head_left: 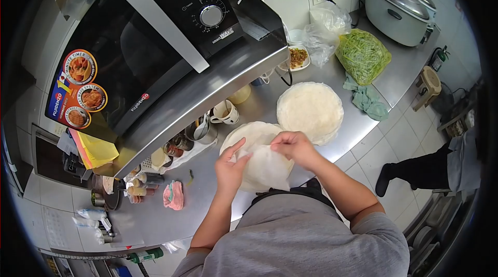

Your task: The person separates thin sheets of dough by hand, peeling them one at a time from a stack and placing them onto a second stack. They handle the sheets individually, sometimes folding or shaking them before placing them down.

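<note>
A thin, pale, translucent wrapper sheet (268, 168) hangs between my two hands in front of my waist. My right hand (294, 148) pinches its upper right edge between thumb and fingers. At the sheet's left edge is my left hand (230, 167), its thumb against the sheet and its forefinger raised apart; the other fingers are partly hidden. Below the sheet lies a round stack of pale wrappers (241, 134), partly covered by the sheet and hands. Another round stack of wrappers (310, 111) sits just beyond my right hand on the steel counter (199, 194).
A microwave (155, 44) on a raised steel shelf overhangs the counter at left. Under it stand a mug (225, 112) and jars (181, 141). A bag of shredded greens (363, 57), a green cloth (369, 102) and a large cooker (397, 10) are right. Another person's leg (415, 169) shows at right.
</note>
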Demonstrator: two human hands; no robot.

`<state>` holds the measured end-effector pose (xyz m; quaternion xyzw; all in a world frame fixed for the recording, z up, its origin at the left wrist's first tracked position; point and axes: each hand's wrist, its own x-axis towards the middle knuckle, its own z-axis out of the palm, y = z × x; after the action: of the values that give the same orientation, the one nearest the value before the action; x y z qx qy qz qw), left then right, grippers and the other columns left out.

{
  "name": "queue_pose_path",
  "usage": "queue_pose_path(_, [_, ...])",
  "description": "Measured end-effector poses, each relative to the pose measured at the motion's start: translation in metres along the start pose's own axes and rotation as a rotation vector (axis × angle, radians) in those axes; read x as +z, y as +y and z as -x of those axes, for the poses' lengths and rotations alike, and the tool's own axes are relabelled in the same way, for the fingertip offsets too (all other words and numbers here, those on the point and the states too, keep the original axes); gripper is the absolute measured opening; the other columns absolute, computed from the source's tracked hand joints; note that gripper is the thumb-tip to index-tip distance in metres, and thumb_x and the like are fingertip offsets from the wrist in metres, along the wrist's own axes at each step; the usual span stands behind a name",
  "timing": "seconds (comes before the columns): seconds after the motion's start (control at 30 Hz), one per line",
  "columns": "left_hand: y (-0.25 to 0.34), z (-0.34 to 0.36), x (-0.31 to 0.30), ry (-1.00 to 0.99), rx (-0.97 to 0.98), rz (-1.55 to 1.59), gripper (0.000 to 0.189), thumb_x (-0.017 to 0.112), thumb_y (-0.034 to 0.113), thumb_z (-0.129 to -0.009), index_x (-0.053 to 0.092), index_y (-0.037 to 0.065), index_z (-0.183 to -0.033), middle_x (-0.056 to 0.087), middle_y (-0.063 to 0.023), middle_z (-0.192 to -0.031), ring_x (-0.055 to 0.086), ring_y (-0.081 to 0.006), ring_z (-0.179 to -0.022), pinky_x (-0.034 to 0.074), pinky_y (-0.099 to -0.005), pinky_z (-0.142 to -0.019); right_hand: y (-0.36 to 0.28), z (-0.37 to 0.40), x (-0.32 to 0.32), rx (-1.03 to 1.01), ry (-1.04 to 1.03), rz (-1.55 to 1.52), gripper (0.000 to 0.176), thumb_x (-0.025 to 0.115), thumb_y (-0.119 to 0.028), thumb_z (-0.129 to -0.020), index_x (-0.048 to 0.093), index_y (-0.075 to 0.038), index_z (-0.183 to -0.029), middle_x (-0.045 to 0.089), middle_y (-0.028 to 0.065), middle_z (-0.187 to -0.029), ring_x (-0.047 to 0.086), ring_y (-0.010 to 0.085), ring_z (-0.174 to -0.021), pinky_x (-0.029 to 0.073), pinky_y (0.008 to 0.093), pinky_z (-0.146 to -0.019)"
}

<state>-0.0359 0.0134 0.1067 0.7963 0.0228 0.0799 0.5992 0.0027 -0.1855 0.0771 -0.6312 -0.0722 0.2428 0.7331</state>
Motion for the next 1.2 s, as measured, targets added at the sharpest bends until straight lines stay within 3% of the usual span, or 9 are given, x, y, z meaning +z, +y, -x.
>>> queue_pose_path(0.1, [-0.001,0.002,-0.002,-0.007,0.032,-0.059,0.022,0.065,0.001,-0.082,0.068,-0.002,-0.103,0.066,-0.0078,-0.091,0.060,-0.0141,-0.087,0.046,-0.0269,-0.080,-0.003,0.005,0.002,-0.124,0.031,-0.138,0.021,0.067,-0.011,-0.086,0.063,-0.001,-0.104,0.058,-0.0026,-0.076,0.051,0.0043,-0.069,0.042,0.0198,-0.063])
queue_pose_path(0.17, [-0.002,0.007,0.009,-0.042,0.102,-0.068,0.018,0.064,0.001,-0.082,0.068,-0.002,-0.099,0.065,-0.0074,-0.088,0.059,-0.0134,-0.084,0.046,-0.0263,-0.078,-0.012,0.017,0.026,-0.344,0.148,0.342,0.013,0.066,-0.011,-0.087,0.065,-0.002,-0.096,0.060,-0.0029,-0.074,0.054,0.0060,-0.070,0.044,0.0209,-0.066])
queue_pose_path(0.27, [-0.003,0.008,0.014,-0.004,0.145,-0.029,0.009,0.064,0.006,-0.086,0.066,-0.002,-0.090,0.064,-0.0064,-0.085,0.059,-0.0128,-0.080,0.045,-0.0250,-0.075,0.001,0.002,0.023,-0.275,0.137,0.085,0.014,0.066,-0.015,-0.087,0.066,-0.002,-0.093,0.062,-0.0012,-0.076,0.056,0.0076,-0.072,0.046,0.0231,-0.068])
queue_pose_path(0.37, [0.010,0.001,-0.014,0.167,-0.094,0.601,0.017,0.061,0.013,-0.091,0.060,0.001,-0.104,0.065,-0.0064,-0.096,0.062,-0.0166,-0.088,0.048,-0.0288,-0.081,-0.006,0.018,-0.028,-0.141,0.132,-0.158,0.019,0.068,-0.017,-0.086,0.065,-0.001,-0.096,0.064,0.0010,-0.080,0.056,0.0078,-0.074,0.047,0.0244,-0.070])
queue_pose_path(0.6, [0.006,0.014,0.000,-0.147,-0.360,0.753,0.029,0.057,0.015,-0.094,0.053,0.001,-0.119,0.059,-0.0085,-0.115,0.056,-0.0167,-0.107,0.044,-0.0321,-0.092,-0.005,0.010,0.005,-0.266,0.099,0.212,0.025,0.069,-0.021,-0.085,0.064,0.000,-0.099,0.067,0.0051,-0.085,0.059,0.0106,-0.080,0.048,0.0265,-0.074])
queue_pose_path(0.63, [0.009,0.014,-0.001,-0.146,-0.358,0.751,0.029,0.057,0.015,-0.094,0.053,0.001,-0.119,0.059,-0.0085,-0.115,0.056,-0.0167,-0.107,0.044,-0.0321,-0.092,-0.002,0.006,0.008,-0.122,0.091,0.079,0.024,0.068,-0.019,-0.086,0.064,0.001,-0.099,0.067,0.0052,-0.085,0.059,0.0119,-0.081,0.048,0.0266,-0.074])
queue_pose_path(0.77, [0.023,0.018,-0.003,-0.300,-0.156,0.552,0.043,0.061,0.015,-0.090,0.048,0.003,-0.130,0.060,-0.0015,-0.102,0.056,-0.0110,-0.094,0.046,-0.0259,-0.082,-0.011,0.014,0.003,-0.205,0.113,0.102,0.019,0.066,-0.014,-0.086,0.064,0.000,-0.098,0.067,0.0056,-0.086,0.059,0.0121,-0.081,0.048,0.0268,-0.074])
queue_pose_path(0.83, [0.025,0.021,0.002,-0.317,-0.117,-0.181,0.046,0.066,0.016,-0.087,0.053,0.004,-0.129,0.063,0.0011,-0.088,0.055,-0.0075,-0.080,0.044,-0.0206,-0.073,-0.016,0.022,0.005,-0.497,0.083,0.292,0.014,0.064,-0.008,-0.086,0.064,0.000,-0.097,0.066,0.0050,-0.084,0.059,0.0100,-0.082,0.048,0.0261,-0.073])
queue_pose_path(1.2, [0.041,0.013,-0.008,-0.069,-0.241,0.134,0.020,0.062,0.014,-0.091,0.067,-0.002,-0.102,0.066,-0.0015,-0.088,0.056,-0.0060,-0.079,0.047,-0.0223,-0.073,-0.062,0.048,-0.098,-0.473,0.476,-0.351,0.011,0.063,-0.012,-0.088,0.064,-0.001,-0.093,0.064,0.0020,-0.087,0.056,0.0077,-0.077,0.044,0.0210,-0.074])
